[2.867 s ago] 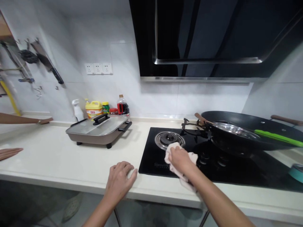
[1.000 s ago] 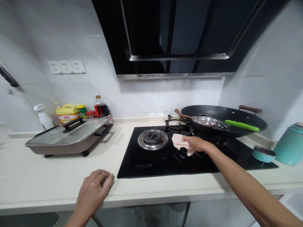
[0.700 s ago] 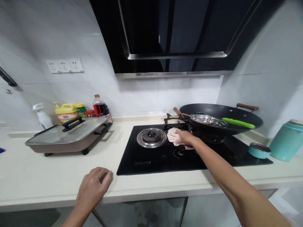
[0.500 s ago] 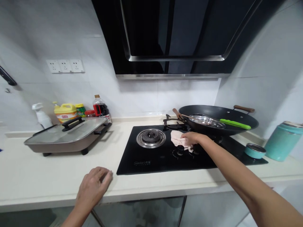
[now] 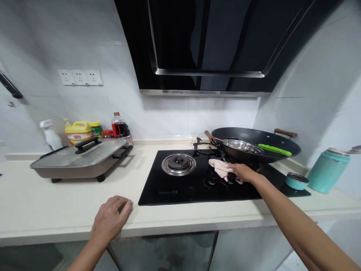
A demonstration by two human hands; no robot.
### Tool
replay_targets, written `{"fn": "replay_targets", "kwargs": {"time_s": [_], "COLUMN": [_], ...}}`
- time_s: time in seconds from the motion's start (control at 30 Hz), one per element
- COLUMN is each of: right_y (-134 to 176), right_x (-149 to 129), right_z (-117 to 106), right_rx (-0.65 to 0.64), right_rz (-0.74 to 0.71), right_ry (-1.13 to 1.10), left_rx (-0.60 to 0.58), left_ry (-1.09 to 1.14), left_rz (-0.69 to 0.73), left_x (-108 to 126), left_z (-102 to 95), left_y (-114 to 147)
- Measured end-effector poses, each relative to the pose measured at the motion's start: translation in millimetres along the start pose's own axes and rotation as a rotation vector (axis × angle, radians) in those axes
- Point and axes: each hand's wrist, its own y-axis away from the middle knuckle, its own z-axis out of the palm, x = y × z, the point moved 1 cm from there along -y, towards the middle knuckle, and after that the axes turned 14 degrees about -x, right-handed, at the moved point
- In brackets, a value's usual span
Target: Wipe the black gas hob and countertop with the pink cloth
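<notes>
My right hand (image 5: pixel 239 171) is closed on a pale pink cloth (image 5: pixel 220 168), pressing it to the black gas stove (image 5: pixel 180 195) behind the two control knobs (image 5: pixel 212 177). The cloth's left end lies spread on the glass, and its right end bunches under my fingers. To its left is the bare burner (image 5: pixel 178 164) with a metal ring. My left hand (image 5: pixel 110 217) rests on the pale countertop (image 5: pixel 70 210) near the stove's front left corner. Nothing is in it; its fingers are loosely bent, with a gap between thumb and forefinger.
A large black wok (image 5: pixel 254 131) holding a metal bowl and a green-handled utensil sits behind my right hand. At right stand a teal cup (image 5: pixel 296 181) and a teal flask (image 5: pixel 328 171). A lidded electric pan (image 5: pixel 73 171) and several bottles occupy the left. The range hood (image 5: pixel 208 93) hangs above.
My right hand has slid the cloth to the right across the stove, past the left knob toward the right one. My left hand stays in place on the counter. The view has shifted slightly.
</notes>
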Motion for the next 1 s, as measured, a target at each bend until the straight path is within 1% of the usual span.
{"fn": "replay_targets", "kwargs": {"time_s": [0.13,0.27,0.37,0.4,0.47,0.53,0.63,0.7,0.87,1.0], "right_y": [32.7,82.2,110.8,114.7,112.8,101.0,81.9,77.9,93.3,102.2], "right_x": [5.8,25.9,42.9,46.3,47.3,40.6,21.2,5.9,-39.3,-72.4], "right_z": [21.9,42.4,46.2,45.2,42.0,40.3,44.3,50.7,71.7,79.1], "right_rx": [0.048,0.042,0.052,0.071,0.12,0.151,0.14,0.13,0.166,0.199], "right_rz": [0.099,0.182,0.209,0.225,0.261,0.271,0.269,0.272,0.213,0.218], "right_ry": [0.08,0.132,0.167,0.18,0.179,0.134,0.102,0.128,0.213,0.268], "left_rx": [0.0,-0.008,-0.026,-0.027,-0.022,-0.019,-0.016,-0.012,-0.011,-0.015], "left_ry": [0.004,0.004,-0.008,-0.017,-0.036,-0.05,-0.058,-0.056,-0.03,-0.047], "left_rz": [0.001,-0.006,0.0,0.003,0.008,0.017,0.033,0.039,0.039,0.038], "left_x": [-1.6,0.5,3.0,3.6,4.2,4.1,3.2,2.8,6.3,10.4], "left_z": [1.7,1.6,1.4,1.5,1.9,2.4,2.7,2.6,1.0,-0.8], "left_y": [0.1,0.1,-0.8,-1.1,-1.7,-1.8,-1.2,-0.9,-0.6,0.3]}}
